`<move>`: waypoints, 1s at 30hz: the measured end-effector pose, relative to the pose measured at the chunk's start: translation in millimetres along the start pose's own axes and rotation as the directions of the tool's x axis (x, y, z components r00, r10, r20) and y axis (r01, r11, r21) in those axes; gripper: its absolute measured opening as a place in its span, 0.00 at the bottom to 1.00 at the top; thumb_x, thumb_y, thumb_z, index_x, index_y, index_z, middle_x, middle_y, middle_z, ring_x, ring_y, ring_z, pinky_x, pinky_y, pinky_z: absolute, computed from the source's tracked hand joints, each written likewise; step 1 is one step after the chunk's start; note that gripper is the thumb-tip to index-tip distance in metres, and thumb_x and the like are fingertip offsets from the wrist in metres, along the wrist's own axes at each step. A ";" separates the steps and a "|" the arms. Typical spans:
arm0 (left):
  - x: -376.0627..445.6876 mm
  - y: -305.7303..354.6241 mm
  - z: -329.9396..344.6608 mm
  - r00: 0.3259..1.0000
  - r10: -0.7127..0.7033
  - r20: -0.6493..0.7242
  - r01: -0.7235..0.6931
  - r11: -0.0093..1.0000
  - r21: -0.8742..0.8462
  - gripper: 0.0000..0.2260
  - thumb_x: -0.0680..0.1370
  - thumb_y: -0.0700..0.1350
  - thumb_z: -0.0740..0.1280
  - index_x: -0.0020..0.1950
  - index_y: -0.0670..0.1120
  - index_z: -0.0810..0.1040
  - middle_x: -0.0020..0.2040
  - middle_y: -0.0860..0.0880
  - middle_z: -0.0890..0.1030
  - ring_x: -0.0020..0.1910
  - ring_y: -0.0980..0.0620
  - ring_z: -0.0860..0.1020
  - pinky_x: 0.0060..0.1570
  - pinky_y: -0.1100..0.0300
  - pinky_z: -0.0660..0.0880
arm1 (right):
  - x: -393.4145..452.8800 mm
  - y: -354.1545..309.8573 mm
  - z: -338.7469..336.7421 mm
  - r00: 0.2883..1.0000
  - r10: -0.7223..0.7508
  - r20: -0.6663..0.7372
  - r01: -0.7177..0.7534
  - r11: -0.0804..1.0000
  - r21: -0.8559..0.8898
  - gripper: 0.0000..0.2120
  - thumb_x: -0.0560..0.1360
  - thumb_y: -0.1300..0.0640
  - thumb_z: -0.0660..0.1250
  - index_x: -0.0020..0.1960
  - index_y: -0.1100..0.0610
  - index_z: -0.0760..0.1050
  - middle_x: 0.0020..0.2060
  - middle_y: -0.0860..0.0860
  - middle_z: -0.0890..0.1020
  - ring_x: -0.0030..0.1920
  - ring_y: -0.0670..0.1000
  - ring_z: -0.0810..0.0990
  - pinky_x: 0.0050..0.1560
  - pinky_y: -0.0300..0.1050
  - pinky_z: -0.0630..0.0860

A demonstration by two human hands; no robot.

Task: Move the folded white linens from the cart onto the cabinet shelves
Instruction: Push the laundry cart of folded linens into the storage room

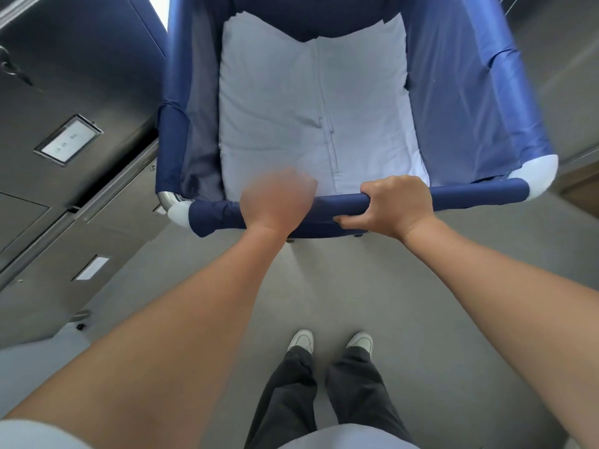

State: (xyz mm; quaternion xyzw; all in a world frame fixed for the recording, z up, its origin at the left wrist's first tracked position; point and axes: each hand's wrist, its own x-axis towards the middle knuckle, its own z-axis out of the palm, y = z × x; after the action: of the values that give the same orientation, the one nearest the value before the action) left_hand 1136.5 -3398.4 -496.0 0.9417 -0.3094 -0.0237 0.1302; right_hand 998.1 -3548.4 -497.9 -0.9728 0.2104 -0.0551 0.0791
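Folded white linens (311,102) lie in the bottom of a blue fabric cart (470,92), seen from above. My right hand (395,205) grips the cart's padded near rail (470,196), fingers wrapped over it and thumb under. My left hand (277,197) is motion-blurred over the same rail to the left, fingers curled; whether it grips the rail is unclear. A dark metal cabinet (64,92) with closed doors stands along the left side of the cart.
The cabinet door has a label holder (68,140) and a key in a lock (13,71). Grey floor (389,286) surrounds my feet in white shoes (330,341). A wall or another unit edges the right side (567,92).
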 end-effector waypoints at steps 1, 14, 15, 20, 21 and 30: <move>2.5 1.9 0.5 1.000 -0.011 -0.011 0.011 1.000 0.005 0.19 0.79 0.56 0.55 0.37 0.45 0.73 0.31 0.48 0.75 0.33 0.43 0.72 0.34 0.56 0.60 | 3.9 3.1 -0.1 1.000 -0.008 0.006 0.008 1.000 0.002 0.28 0.59 0.26 0.57 0.25 0.52 0.56 0.18 0.43 0.57 0.21 0.53 0.63 0.29 0.37 0.50; 30.1 20.5 5.1 0.996 -0.081 -0.022 0.082 0.996 0.019 0.18 0.78 0.55 0.53 0.36 0.46 0.72 0.30 0.48 0.73 0.33 0.42 0.72 0.34 0.55 0.60 | 45.0 33.7 3.4 0.995 -0.100 0.005 0.100 0.995 -0.008 0.29 0.60 0.27 0.57 0.25 0.54 0.63 0.19 0.46 0.62 0.21 0.53 0.63 0.28 0.37 0.53; 32.7 22.1 4.9 0.996 -0.082 -0.015 0.083 0.996 0.021 0.17 0.79 0.55 0.54 0.37 0.46 0.72 0.30 0.49 0.73 0.33 0.43 0.72 0.34 0.55 0.60 | 48.8 35.8 3.5 0.994 -0.105 0.007 0.105 0.994 -0.009 0.29 0.60 0.27 0.57 0.25 0.54 0.64 0.19 0.46 0.62 0.21 0.53 0.64 0.28 0.37 0.54; 49.5 28.3 7.0 0.994 -0.104 0.013 0.104 0.994 0.024 0.17 0.81 0.54 0.56 0.38 0.46 0.72 0.32 0.49 0.74 0.34 0.43 0.72 0.34 0.54 0.60 | 70.5 46.8 1.7 0.992 -0.125 0.010 0.124 0.992 0.006 0.28 0.58 0.27 0.57 0.25 0.53 0.62 0.19 0.46 0.62 0.21 0.54 0.65 0.29 0.37 0.51; 52.0 30.0 7.2 0.994 -0.107 0.011 0.107 0.994 0.025 0.17 0.81 0.54 0.56 0.38 0.46 0.72 0.32 0.49 0.74 0.34 0.44 0.72 0.34 0.54 0.60 | 74.7 49.1 1.7 0.991 -0.135 0.009 0.135 0.991 0.006 0.28 0.58 0.27 0.57 0.25 0.53 0.62 0.19 0.46 0.62 0.21 0.54 0.65 0.29 0.37 0.50; 61.7 34.4 8.9 0.991 -0.132 -0.002 0.132 0.990 0.038 0.17 0.81 0.53 0.57 0.37 0.45 0.72 0.30 0.49 0.72 0.33 0.43 0.71 0.33 0.55 0.57 | 88.7 55.7 -2.3 0.987 -0.156 0.045 0.154 0.987 0.053 0.28 0.59 0.28 0.60 0.25 0.52 0.60 0.19 0.45 0.60 0.20 0.53 0.61 0.29 0.35 0.49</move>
State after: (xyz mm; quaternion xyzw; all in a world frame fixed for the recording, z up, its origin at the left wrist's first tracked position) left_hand 1165.4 -3463.5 -493.5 0.9624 -0.2466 -0.0264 0.1104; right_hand 1055.8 -3635.8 -498.9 -0.9850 0.1307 -0.0423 0.1040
